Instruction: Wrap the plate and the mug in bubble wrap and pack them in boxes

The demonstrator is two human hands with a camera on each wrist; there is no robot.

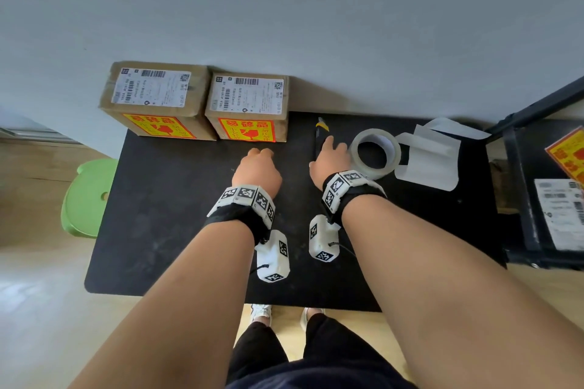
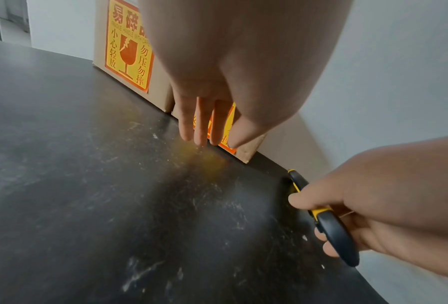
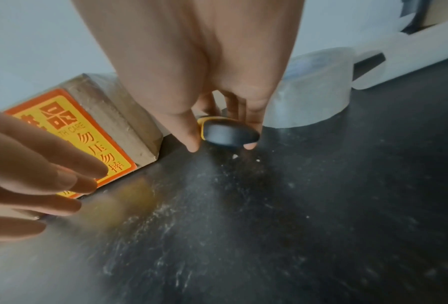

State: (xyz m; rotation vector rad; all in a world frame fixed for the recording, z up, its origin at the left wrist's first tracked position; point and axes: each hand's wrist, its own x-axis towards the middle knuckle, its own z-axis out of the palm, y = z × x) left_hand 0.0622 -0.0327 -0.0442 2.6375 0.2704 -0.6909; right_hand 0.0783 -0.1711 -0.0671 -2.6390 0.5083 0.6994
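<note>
Right hand [image 1: 331, 157] pinches the utility knife [image 2: 329, 222] lying on the worktop [image 1: 177, 218], thumb and fingers at its sides. Left hand [image 1: 257, 169], relaxed and empty, hovers just short of the two sealed boxes [image 1: 202, 101] at 11 o'clock; neither plate nor mug is visible. Risk: the pinch may slip, or a blade, if exposed, may catch the nearby left fingers [image 2: 202, 127]. Tape roll [image 1: 376, 153] sits at 1 o'clock.

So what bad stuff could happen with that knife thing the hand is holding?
Probably two things. The right hand pinches a black-and-yellow utility knife at the table's back edge, and the left hand rests open close by, so a slip might nick those fingers. Whether the blade is out, I cannot tell. Also, the tape roll sits right beside the right hand, so lifting the knife could bump it.
</note>
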